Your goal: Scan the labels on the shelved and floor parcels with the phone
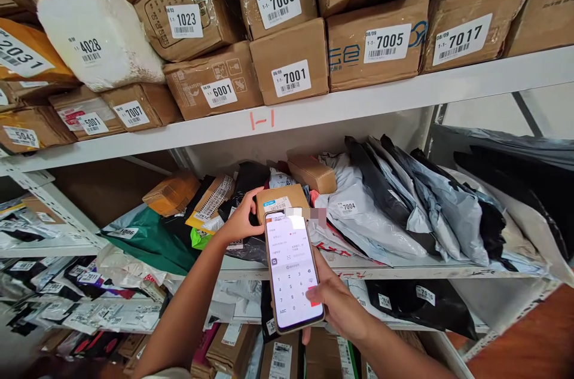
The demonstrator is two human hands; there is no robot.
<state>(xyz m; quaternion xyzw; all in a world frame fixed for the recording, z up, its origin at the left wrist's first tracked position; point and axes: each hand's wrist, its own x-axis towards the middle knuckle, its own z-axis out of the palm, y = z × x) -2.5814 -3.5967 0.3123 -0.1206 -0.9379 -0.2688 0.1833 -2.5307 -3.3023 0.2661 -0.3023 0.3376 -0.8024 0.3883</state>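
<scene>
My right hand (332,295) is wrapped round a smartphone (293,277), its thumb over the lower right of the lit screen, which shows a number keypad. Behind the phone's top edge, a small cardboard box (287,195) with a white and blue label faces me. My left hand (244,217) grips this box at its left side, fingers on its edge. The phone hides the box's lower part. Around the box lie a yellow padded envelope (215,202), dark plastic mailers and a grey-white mailer (354,211) labelled 7004.
Above runs a white shelf edge (287,119) marked 1-1, with numbered cardboard boxes (289,62) and a white wrapped parcel (96,35) on it. A green mailer (147,241) lies at left. Lower shelves hold more parcels, including a black mailer (424,304).
</scene>
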